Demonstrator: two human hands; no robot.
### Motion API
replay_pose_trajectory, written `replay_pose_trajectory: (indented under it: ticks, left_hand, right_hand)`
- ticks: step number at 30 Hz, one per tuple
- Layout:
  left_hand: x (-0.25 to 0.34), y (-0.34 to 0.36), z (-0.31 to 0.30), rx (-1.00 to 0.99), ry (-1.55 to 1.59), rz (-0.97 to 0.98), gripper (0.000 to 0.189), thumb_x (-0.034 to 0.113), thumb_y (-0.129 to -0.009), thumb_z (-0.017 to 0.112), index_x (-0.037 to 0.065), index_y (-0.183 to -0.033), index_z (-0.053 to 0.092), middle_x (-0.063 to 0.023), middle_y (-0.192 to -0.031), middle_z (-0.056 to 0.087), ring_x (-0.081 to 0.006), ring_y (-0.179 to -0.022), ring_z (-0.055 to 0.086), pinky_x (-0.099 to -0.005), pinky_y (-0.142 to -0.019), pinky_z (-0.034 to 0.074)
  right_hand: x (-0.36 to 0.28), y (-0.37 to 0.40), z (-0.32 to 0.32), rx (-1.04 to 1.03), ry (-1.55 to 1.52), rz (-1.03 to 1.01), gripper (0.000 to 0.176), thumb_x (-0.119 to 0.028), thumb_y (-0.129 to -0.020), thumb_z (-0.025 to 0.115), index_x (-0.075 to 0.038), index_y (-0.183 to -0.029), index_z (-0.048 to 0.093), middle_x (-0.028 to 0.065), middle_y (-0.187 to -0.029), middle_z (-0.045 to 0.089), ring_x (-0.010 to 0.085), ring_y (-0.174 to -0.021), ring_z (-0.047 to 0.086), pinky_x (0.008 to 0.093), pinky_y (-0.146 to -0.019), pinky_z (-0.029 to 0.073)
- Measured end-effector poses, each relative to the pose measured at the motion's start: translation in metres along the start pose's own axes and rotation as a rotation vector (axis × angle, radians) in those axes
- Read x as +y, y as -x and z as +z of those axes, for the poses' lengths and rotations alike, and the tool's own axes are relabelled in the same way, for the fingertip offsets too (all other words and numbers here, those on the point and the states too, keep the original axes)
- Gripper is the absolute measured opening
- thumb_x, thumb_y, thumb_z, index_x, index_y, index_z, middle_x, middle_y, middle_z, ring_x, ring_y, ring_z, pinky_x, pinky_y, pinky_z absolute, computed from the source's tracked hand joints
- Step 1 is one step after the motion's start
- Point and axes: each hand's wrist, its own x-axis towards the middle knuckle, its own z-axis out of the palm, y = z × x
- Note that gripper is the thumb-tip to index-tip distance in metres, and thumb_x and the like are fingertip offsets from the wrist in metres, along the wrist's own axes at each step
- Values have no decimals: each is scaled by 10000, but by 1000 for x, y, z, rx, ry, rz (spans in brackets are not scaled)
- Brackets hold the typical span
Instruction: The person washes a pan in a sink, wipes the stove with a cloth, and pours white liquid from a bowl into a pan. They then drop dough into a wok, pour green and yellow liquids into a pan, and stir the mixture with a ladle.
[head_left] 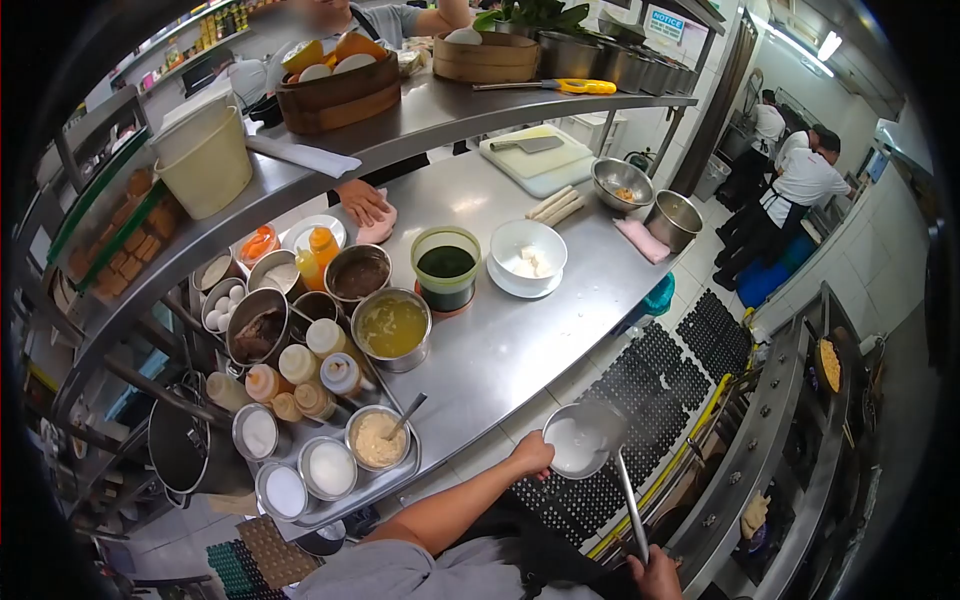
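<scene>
My left hand (pixel 535 455) grips the edge of a round bowl (pixel 576 447) with a pale inside, held out over the floor between the counter and the stove. In my right hand (pixel 655 575), at the lower edge of the view, is the long handle of a metal ladle (pixel 631 495). The ladle's head overlaps the far right side of the bowl and is blurred. Nearest on the counter are a tub of crumbly tan food (pixel 378 440) with a spoon in it and tubs of white powder (pixel 330 468).
On the steel counter (pixel 500 370) stand squeeze bottles (pixel 325 338), a pot of yellow liquid (pixel 392 328), a green-rimmed tub of dark liquid (pixel 446 262) and a white bowl (pixel 528 250). Another person's hand (pixel 365 203) presses a pink cloth. The stove (pixel 770 430) runs along the right; several people work beyond.
</scene>
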Motion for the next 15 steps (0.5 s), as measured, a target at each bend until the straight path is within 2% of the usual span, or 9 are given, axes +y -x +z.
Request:
replay_pose_trajectory:
  ticks: [1, 3, 4, 7, 9, 13, 15]
  left_hand:
    - [2, 1, 2, -3, -6, -2, 373, 63, -850, 400, -151, -1150, 459, -203, -734, 626, -224, -496, 628, -348, -396, 526]
    - [11, 4, 3, -25, -7, 39, 364, 64, -848, 398, -148, -1134, 476, -194, -706, 620, -218, -486, 619, -344, -393, 523]
    - [17, 5, 3, -26, -11, 41, 364, 64, -848, 398, -148, -1134, 476, -194, -706, 620, -218, -486, 619, -344, -393, 523]
    - [23, 5, 5, -78, 15, 62, 354, 67, -847, 398, -160, -1104, 489, -190, -690, 616, -213, -475, 610, -339, -385, 516]
    - [16, -2, 6, -100, -37, 103, 344, 69, -846, 406, -171, -1074, 499, -187, -687, 616, -209, -465, 601, -333, -377, 510]
    - [-5, -15, 14, -153, -50, 55, 336, 61, -842, 414, -176, -1062, 504, -189, -691, 618, -211, -459, 601, -341, -369, 508]
    - [-9, -16, 15, -122, -101, 51, 332, 51, -839, 420, -175, -1066, 506, -194, -689, 616, -214, -448, 598, -350, -364, 507]
  right_hand:
    - [-3, 4, 2, 0, -5, 5, 342, -263, -920, 615, 8, -1129, 603, 271, -954, 649, 384, -868, 636, 444, -787, 488]
    - [-29, 13, -4, 71, 251, 158, 310, -227, -920, 603, 7, -1123, 586, 315, -966, 621, 447, -890, 615, 457, -791, 482]
    - [-25, 12, -2, 74, 247, 161, 310, -227, -920, 603, 7, -1123, 586, 315, -966, 621, 447, -890, 615, 457, -791, 482]
    - [8, 6, 16, 33, 112, 159, 313, -223, -921, 605, 13, -1124, 574, 292, -956, 632, 404, -877, 627, 439, -785, 483]
    - [31, 1, 24, 39, -212, -83, 325, -225, -919, 619, 16, -1135, 581, 252, -941, 650, 331, -851, 628, 411, -769, 486]
    - [34, 10, 8, -60, -235, -49, 342, -229, -916, 633, 20, -1146, 587, 205, -940, 664, 262, -860, 616, 390, -757, 487]
    - [20, 18, -5, -123, -242, 98, 366, -250, -912, 645, 21, -1153, 591, 172, -929, 677, 243, -834, 620, 380, -773, 484]
